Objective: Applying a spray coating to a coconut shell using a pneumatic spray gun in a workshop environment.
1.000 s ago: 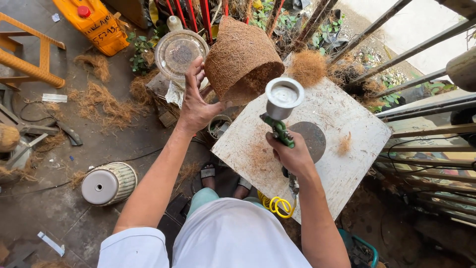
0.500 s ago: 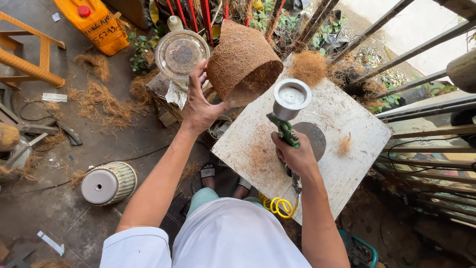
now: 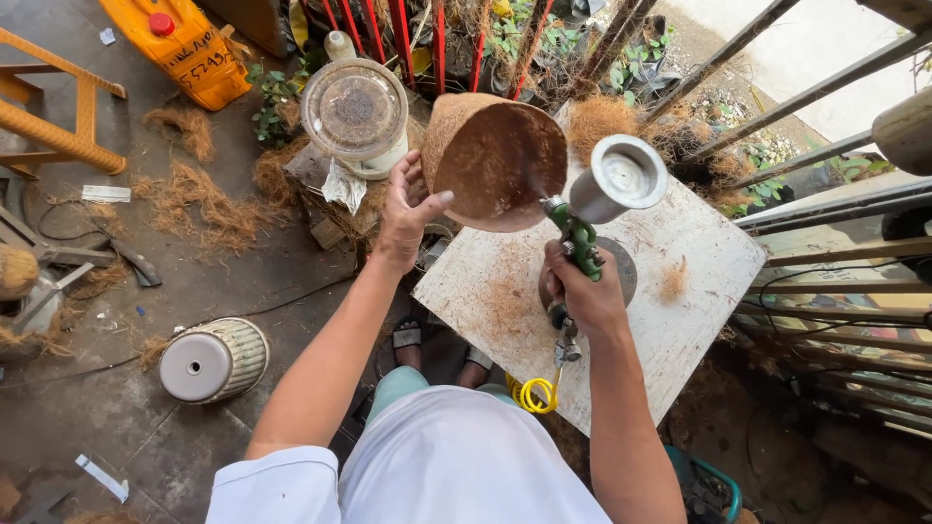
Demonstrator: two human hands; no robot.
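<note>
My left hand point(image 3: 406, 215) has its fingers point(image 3: 430, 200) spread around the rim of a brown coir pot point(image 3: 497, 160), thumb pressed on its inner face, holding it tilted above the white desk point(image 3: 680, 291). My right hand point(image 3: 582, 296) is clenched tight round the green spray gun point(image 3: 580, 238), whose metal cup point(image 3: 621, 177) sits just right of the pot, above my fingers. A yellow coiled hose point(image 3: 532, 393) hangs below that fist. A glass-lidded jar point(image 3: 355, 112) stands left of my left fingers.
</note>
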